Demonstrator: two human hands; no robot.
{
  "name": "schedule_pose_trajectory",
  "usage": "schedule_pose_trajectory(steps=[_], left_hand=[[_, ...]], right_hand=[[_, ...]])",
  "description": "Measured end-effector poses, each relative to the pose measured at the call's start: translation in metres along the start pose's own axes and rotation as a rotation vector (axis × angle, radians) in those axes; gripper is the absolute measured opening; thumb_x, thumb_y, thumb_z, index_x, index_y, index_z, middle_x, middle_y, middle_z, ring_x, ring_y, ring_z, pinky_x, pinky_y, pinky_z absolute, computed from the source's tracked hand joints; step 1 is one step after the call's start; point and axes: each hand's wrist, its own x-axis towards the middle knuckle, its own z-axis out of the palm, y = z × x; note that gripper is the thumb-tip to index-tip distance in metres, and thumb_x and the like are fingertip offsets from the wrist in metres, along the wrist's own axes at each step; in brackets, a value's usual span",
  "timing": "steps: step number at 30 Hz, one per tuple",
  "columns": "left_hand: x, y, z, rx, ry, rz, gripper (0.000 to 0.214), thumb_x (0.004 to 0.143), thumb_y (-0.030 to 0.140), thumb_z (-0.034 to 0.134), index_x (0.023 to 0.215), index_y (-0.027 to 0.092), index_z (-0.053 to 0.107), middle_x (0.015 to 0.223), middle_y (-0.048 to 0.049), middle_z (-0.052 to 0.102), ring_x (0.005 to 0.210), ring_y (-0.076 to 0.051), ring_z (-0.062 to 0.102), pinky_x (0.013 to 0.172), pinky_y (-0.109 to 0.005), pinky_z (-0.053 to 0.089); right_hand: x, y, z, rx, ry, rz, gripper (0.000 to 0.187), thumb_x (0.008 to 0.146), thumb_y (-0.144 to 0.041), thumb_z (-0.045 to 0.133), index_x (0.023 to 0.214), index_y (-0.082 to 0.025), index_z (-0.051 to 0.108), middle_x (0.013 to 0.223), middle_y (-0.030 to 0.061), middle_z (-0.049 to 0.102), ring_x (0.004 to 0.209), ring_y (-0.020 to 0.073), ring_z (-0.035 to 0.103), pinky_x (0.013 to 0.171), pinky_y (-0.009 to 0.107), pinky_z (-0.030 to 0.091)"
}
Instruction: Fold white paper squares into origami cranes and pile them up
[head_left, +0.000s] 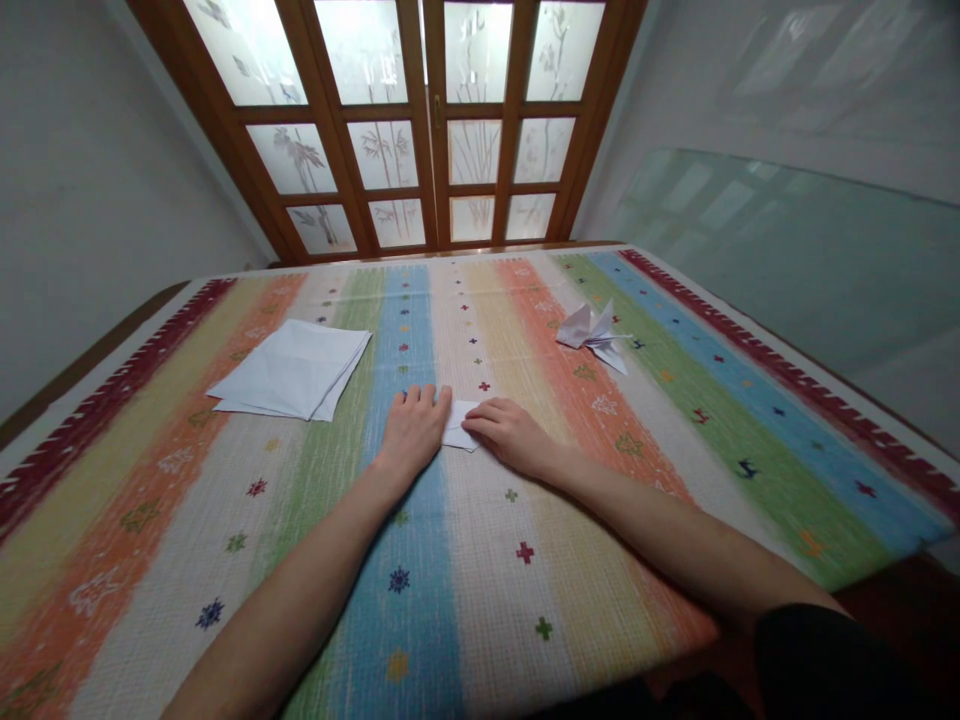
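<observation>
A small piece of folded white paper (459, 428) lies on the striped tablecloth between my hands. My left hand (415, 428) is palm down at its left edge, with fingers close together, holding that side against the table. From the right, my right hand (514, 432) has its fingers closed on the paper's right part. Both hands hide some of the paper, and my thumbs are mostly out of sight.
A stack of white paper sheets (292, 368) lies to the left. Farther off on the right stands a folded paper crane (592, 335). The patterned tablecloth (495, 600) covers the table. Beyond are wooden doors with glass panes (397, 155); a glass panel (795, 260) leans on the right wall.
</observation>
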Motion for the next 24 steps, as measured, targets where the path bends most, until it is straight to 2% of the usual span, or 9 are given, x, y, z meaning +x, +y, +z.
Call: schedule_pose_trajectory(steps=[3, 5, 7, 9, 12, 16, 19, 24], left_hand=[[-0.003, -0.006, 0.002, -0.045, 0.027, 0.193, 0.023, 0.095, 0.016, 0.04, 0.109, 0.015, 0.058, 0.101, -0.014, 0.062, 0.093, -0.027, 0.057, 0.075, -0.038, 0.042], [-0.008, -0.01, 0.004, -0.169, 0.017, 0.346, 0.018, 0.094, 0.016, 0.043, 0.098, 0.016, 0.06, 0.096, -0.0113, 0.061, 0.09, -0.024, 0.057, 0.076, -0.036, 0.043], [-0.014, -0.016, 0.007, -0.325, 0.021, 0.411, 0.013, 0.092, 0.018, 0.048, 0.094, 0.016, 0.06, 0.093, -0.009, 0.06, 0.086, -0.021, 0.057, 0.076, -0.033, 0.045], [-0.019, -0.021, 0.012, -0.448, 0.05, 0.395, 0.012, 0.091, 0.024, 0.052, 0.093, 0.016, 0.06, 0.094, -0.0075, 0.06, 0.085, -0.019, 0.056, 0.076, -0.03, 0.045], [-0.022, -0.026, 0.019, -0.492, 0.092, 0.37, 0.019, 0.094, 0.031, 0.05, 0.09, 0.017, 0.062, 0.09, -0.0057, 0.06, 0.082, -0.019, 0.057, 0.074, -0.029, 0.045], [-0.021, -0.028, 0.026, -0.519, 0.125, 0.34, 0.027, 0.097, 0.03, 0.045, 0.086, 0.017, 0.065, 0.086, -0.0058, 0.063, 0.08, -0.018, 0.058, 0.073, -0.029, 0.045], [-0.02, -0.028, 0.027, -0.625, 0.124, 0.261, 0.023, 0.095, 0.029, 0.05, 0.084, 0.017, 0.065, 0.086, -0.0054, 0.063, 0.08, -0.017, 0.059, 0.074, -0.029, 0.046], [-0.019, -0.027, 0.024, -0.725, 0.05, 0.09, 0.018, 0.09, 0.026, 0.056, 0.077, 0.017, 0.064, 0.08, -0.003, 0.061, 0.078, -0.017, 0.058, 0.073, -0.029, 0.045]], right_hand=[[0.0, -0.001, -0.004, -0.07, -0.071, -0.028, 0.018, 0.093, -0.014, 0.052, 0.097, -0.017, 0.069, 0.094, 0.0094, 0.07, 0.087, 0.0203, 0.059, 0.079, 0.035, 0.045], [0.001, -0.003, -0.009, -0.063, -0.112, -0.046, 0.018, 0.091, -0.014, 0.052, 0.095, -0.015, 0.069, 0.092, 0.01, 0.069, 0.085, 0.0201, 0.058, 0.078, 0.034, 0.044], [0.002, -0.005, -0.015, -0.029, -0.145, -0.066, 0.017, 0.088, -0.016, 0.053, 0.096, -0.014, 0.069, 0.095, 0.0104, 0.068, 0.087, 0.0204, 0.057, 0.08, 0.034, 0.044], [0.004, -0.008, -0.02, -0.016, -0.168, -0.078, 0.019, 0.088, -0.026, 0.057, 0.096, -0.014, 0.068, 0.098, 0.0108, 0.067, 0.088, 0.0209, 0.057, 0.081, 0.034, 0.043], [0.005, -0.012, -0.021, -0.104, -0.195, -0.091, 0.03, 0.091, -0.041, 0.056, 0.091, -0.013, 0.067, 0.09, 0.0105, 0.068, 0.08, 0.0199, 0.057, 0.073, 0.033, 0.041], [0.004, -0.014, -0.014, -0.213, -0.182, -0.094, 0.032, 0.098, -0.034, 0.046, 0.083, -0.014, 0.067, 0.079, 0.0081, 0.067, 0.069, 0.0167, 0.055, 0.064, 0.03, 0.034], [0.006, -0.014, -0.012, -0.186, -0.142, 0.017, 0.03, 0.097, -0.029, 0.045, 0.08, -0.014, 0.066, 0.077, 0.0072, 0.066, 0.068, 0.0158, 0.053, 0.061, 0.029, 0.031], [0.014, -0.013, -0.017, 0.0, -0.14, 0.221, 0.022, 0.092, -0.023, 0.051, 0.076, -0.015, 0.064, 0.081, 0.0071, 0.064, 0.075, 0.0161, 0.052, 0.069, 0.028, 0.035]])
